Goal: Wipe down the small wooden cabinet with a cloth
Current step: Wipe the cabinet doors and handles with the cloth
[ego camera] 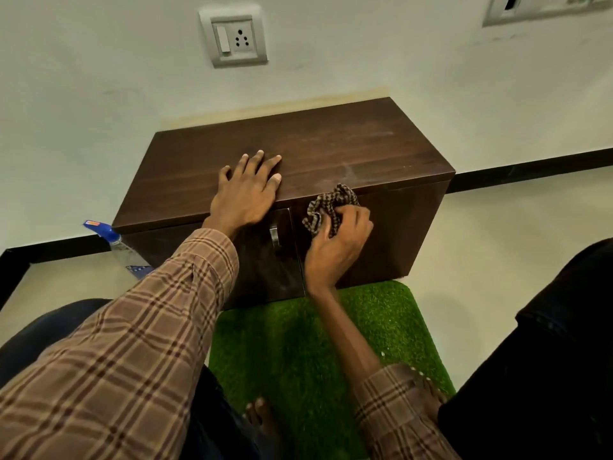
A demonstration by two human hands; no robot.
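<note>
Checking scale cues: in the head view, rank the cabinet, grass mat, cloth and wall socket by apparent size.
1. cabinet
2. grass mat, nearer the camera and partly covered, so its true size is unsure
3. wall socket
4. cloth, bunched in the right hand, close to the socket

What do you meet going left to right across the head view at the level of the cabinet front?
spray bottle → left hand, flat on the cabinet top → metal door handle → right hand, gripping the checked cloth against the front.
</note>
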